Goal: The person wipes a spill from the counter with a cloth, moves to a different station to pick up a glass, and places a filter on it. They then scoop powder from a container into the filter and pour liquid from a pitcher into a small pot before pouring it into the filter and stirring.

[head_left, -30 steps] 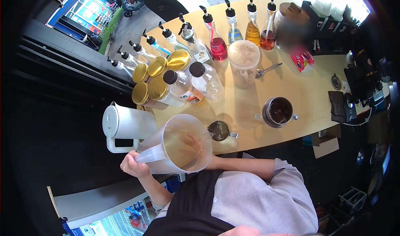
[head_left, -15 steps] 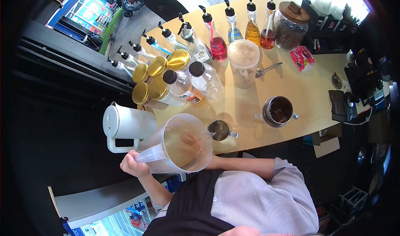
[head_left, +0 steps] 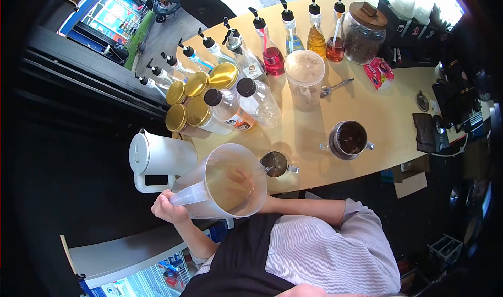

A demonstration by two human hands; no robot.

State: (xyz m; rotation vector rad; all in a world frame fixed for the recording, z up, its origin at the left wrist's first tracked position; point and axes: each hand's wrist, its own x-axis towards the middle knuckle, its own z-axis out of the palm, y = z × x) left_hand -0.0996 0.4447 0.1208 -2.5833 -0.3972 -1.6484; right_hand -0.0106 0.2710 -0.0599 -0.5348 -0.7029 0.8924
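My left hand (head_left: pixel 170 207) is closed round the handle of a large translucent plastic pitcher (head_left: pixel 220 195), which tilts to the right at the table's front edge. Through its cloudy wall my right hand (head_left: pixel 241 179) shows, fingers spread against the far side and bracing it. Clear liquid runs from the pitcher's lip into a small metal cup (head_left: pixel 275 164) on the table, its handle pointing right. Right of that stands a larger metal-rimmed vessel (head_left: pixel 351 139) with dark liquid in it. A white lidded jug (head_left: pixel 162 155) is just left of the pitcher.
Behind the pitcher stand gold-lidded jars (head_left: pixel 198 111) and two black-capped bottles (head_left: pixel 259 105). Farther back are several pour-spout bottles (head_left: pixel 273 61), a tall lidded tub (head_left: pixel 305 79), a spoon (head_left: pixel 335 87) and a wooden-lidded jar (head_left: pixel 365 37). The wooden table (head_left: pixel 387 119) curves round.
Both hands and the pitcher stay almost where they were. The liquid keeps running into the small metal cup, and its level looks slightly higher.
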